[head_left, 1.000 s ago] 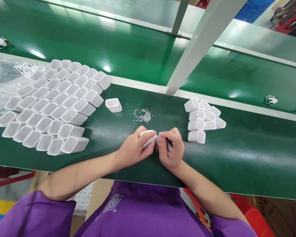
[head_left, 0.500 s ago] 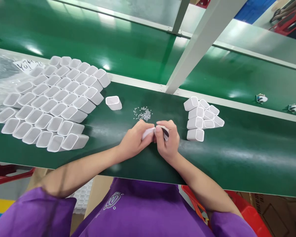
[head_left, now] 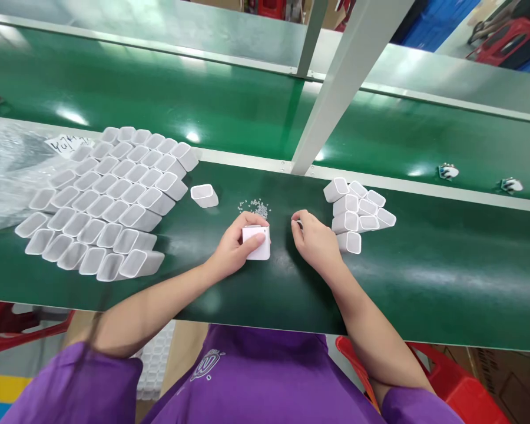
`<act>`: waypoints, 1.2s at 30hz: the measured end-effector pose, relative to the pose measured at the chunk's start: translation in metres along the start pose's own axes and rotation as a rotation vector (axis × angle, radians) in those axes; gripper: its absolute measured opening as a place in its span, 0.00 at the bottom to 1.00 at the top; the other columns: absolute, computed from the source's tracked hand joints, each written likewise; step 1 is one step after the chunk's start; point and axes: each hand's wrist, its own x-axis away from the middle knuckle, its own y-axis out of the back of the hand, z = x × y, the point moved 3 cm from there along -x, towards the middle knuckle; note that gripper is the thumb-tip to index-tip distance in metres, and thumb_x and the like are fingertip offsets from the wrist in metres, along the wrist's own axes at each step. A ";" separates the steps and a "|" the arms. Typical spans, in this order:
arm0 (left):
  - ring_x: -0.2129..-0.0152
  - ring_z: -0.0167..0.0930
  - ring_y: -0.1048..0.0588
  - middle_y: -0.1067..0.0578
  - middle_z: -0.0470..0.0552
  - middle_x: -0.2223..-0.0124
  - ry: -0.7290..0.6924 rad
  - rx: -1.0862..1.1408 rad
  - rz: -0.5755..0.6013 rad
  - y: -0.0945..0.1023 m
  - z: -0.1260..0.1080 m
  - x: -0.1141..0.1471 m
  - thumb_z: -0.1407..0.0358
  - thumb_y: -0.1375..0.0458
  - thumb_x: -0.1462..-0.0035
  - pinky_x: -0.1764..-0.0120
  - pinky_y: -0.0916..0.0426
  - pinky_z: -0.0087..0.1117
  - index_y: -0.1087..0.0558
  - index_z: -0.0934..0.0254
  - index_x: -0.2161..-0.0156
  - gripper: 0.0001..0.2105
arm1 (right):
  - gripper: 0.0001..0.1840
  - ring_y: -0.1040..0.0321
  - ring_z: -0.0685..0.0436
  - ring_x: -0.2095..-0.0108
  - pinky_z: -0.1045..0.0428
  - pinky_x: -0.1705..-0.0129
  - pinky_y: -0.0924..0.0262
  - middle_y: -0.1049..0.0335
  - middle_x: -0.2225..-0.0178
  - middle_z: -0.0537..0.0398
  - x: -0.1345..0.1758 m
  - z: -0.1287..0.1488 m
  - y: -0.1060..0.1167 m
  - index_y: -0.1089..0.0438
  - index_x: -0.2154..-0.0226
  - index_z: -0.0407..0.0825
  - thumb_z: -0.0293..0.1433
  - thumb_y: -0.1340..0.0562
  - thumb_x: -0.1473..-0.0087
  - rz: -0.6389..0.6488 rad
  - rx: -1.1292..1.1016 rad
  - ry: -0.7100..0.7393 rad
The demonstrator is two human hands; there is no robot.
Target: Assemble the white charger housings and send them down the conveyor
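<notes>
A white plastic housing (head_left: 257,249) with rounded corners and a tiny dark hole near its top corner is gripped in my left hand (head_left: 235,244), thumb across its face. My right hand (head_left: 315,237) is apart from it, to the right, with thumb and forefinger pinched together; a sliver of something small shows at the fingertips, too little to name. Just behind my left hand lies a small heap of tiny clear pieces (head_left: 259,207). One white housing (head_left: 204,196) stands alone, open end up, to the left of the heap.
Rows of white open-ended housings (head_left: 108,203) cover the left of the green table (head_left: 446,265). A smaller cluster of housings (head_left: 347,203) stands at right, near my right wrist. A plastic bag (head_left: 13,171) lies far left. A metal post (head_left: 331,88) rises at the table's back edge.
My hands have separated: the right has moved off the housing to the right. The left keeps the housing, now turned so its flat face shows. The camera view has shifted slightly.
</notes>
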 end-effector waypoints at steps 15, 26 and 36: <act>0.73 0.29 0.28 0.28 0.50 0.63 0.006 0.091 -0.137 0.008 0.003 -0.017 0.44 0.50 0.41 0.75 0.30 0.29 0.40 0.62 0.49 0.25 | 0.17 0.29 0.45 0.53 0.50 0.52 0.34 0.27 0.53 0.48 -0.009 0.054 0.018 0.32 0.50 0.50 0.27 0.50 0.37 -0.248 -0.356 0.571; 0.38 0.49 0.43 0.37 0.66 0.38 -0.376 -1.198 -0.623 0.059 -0.038 -0.022 0.66 0.44 0.44 0.40 0.46 0.54 0.34 0.67 0.44 0.22 | 0.20 0.29 0.38 0.55 0.50 0.56 0.37 0.26 0.55 0.39 -0.209 0.096 0.056 0.26 0.53 0.40 0.16 0.44 0.46 -0.005 0.230 0.115; 0.48 0.49 0.31 0.30 0.69 0.44 -0.104 -1.553 -0.420 0.061 -0.027 -0.023 0.74 0.50 0.44 0.52 0.32 0.49 0.33 0.70 0.42 0.24 | 0.20 0.35 0.39 0.46 0.48 0.50 0.37 0.31 0.46 0.47 -0.137 0.093 0.059 0.29 0.48 0.50 0.27 0.50 0.36 0.010 0.300 0.299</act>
